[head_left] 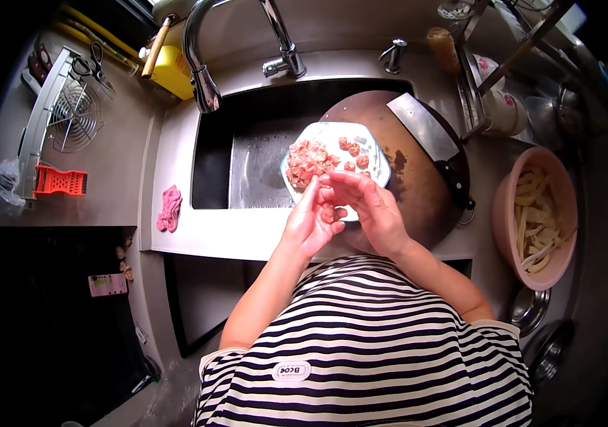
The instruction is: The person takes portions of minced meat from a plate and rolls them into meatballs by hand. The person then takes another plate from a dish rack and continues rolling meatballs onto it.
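Note:
My left hand [307, 229] is cupped, palm up, around a small raw meatball [329, 214]. Over it arches my right hand [379, 213], fingers stretched out with their tips near my left fingertips; nothing shows in its grip. Just beyond both hands lies a white angular plate [328, 131]. A heap of raw minced meat [308, 161] covers its left side, and several shaped meatballs [354, 149] sit apart on its right. The plate rests partly on a round wooden cutting board [428, 203], and my hands hide its near edge.
A cleaver [423, 128] lies on the board's right side. The sink [254, 171] is partly covered by the board, with a faucet [208, 92] behind. A pink basin [507, 206] of pale strips stands right. A pink cloth [169, 208] and red grater [60, 181] lie left.

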Demonstrator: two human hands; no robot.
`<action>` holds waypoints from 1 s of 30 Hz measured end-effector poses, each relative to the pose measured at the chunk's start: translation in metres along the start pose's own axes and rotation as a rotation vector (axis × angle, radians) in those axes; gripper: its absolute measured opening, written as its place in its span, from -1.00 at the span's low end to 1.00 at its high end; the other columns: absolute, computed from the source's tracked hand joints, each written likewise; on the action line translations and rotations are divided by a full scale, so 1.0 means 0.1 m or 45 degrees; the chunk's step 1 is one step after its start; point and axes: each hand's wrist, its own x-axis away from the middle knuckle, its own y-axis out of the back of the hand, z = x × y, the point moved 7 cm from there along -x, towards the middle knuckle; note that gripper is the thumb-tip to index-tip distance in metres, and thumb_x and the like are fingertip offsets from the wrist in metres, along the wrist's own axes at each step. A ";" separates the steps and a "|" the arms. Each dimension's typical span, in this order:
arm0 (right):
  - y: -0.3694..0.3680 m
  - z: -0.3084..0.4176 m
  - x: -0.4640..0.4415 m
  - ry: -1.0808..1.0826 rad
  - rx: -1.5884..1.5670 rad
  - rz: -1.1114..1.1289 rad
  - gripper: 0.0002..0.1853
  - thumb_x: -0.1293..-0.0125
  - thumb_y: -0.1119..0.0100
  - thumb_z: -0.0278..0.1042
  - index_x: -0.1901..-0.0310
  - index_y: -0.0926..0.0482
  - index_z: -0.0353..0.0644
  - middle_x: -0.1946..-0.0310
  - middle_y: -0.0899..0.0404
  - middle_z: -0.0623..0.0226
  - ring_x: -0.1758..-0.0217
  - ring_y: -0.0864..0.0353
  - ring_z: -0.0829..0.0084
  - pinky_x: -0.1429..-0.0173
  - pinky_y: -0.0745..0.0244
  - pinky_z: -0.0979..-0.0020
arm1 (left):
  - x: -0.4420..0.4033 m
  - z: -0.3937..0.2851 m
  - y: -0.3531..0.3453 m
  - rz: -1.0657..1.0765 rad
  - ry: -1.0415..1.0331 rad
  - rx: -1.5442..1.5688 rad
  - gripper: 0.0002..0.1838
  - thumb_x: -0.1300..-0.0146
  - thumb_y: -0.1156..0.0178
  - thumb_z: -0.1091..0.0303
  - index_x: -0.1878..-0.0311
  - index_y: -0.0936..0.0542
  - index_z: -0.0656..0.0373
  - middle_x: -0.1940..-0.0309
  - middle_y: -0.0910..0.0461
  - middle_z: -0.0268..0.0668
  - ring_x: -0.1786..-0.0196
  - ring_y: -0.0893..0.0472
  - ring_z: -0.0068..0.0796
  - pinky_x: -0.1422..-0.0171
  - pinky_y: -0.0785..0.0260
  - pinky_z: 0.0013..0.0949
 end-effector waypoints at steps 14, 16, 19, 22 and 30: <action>0.23 -0.74 0.16 -0.704 -0.778 -0.604 -0.50 -0.37 0.30 0.18 0.16 -0.45 -0.10 0.31 -0.54 0.34 0.26 -0.53 0.51 0.26 -0.43 0.47 | 0.43 -0.23 -0.76 0.290 -1.451 -1.866 -0.59 -0.33 0.07 0.07 0.40 -0.55 0.21 0.33 -0.59 -0.20 0.11 -0.52 -0.15 -0.01 -0.31 -0.19; 0.31 -0.79 0.16 -0.761 -0.800 -0.505 -0.55 -0.37 0.28 0.15 0.30 -0.42 -0.09 0.48 -0.46 0.41 0.47 -0.43 0.57 0.46 -0.31 0.55 | 0.40 -0.29 -0.67 0.236 -1.445 -1.716 -0.60 -0.34 0.08 0.09 0.41 -0.55 0.21 0.33 -0.59 -0.20 0.06 -0.49 -0.15 -0.06 -0.27 -0.17; 0.41 -0.68 0.15 -0.695 -0.725 -0.338 -0.57 -0.39 0.25 0.10 0.45 -0.35 -0.07 0.65 -0.31 0.46 0.70 -0.19 0.64 0.66 -0.06 0.62 | 0.33 -0.40 -0.46 0.092 -1.229 -1.375 -0.48 -0.41 0.21 0.05 0.37 -0.57 0.30 0.33 -0.60 -0.19 0.16 -0.54 -0.28 -0.07 -0.32 -0.28; 0.43 -0.45 0.08 -0.513 -0.512 -0.366 -0.56 -0.42 0.25 0.01 0.57 -0.25 -0.08 0.72 -0.19 0.50 0.78 -0.01 0.71 0.75 0.12 0.65 | 0.18 -0.38 -0.17 -0.054 -0.770 -0.951 -0.51 -0.40 0.19 0.07 0.32 -0.57 0.31 0.34 -0.59 -0.14 0.21 -0.58 -0.40 0.15 -0.46 -0.36; -0.31 0.28 0.09 0.680 1.327 0.129 -0.79 -0.28 -0.05 -0.28 0.35 -0.51 -0.26 0.43 -0.52 0.25 0.35 -0.52 0.34 0.24 -0.39 0.45 | 0.01 0.14 -0.24 0.172 0.077 0.385 -0.54 -0.39 0.22 -0.01 -0.09 -0.36 0.17 0.05 -0.49 -0.17 0.01 -0.52 -0.41 -0.02 -0.45 -0.18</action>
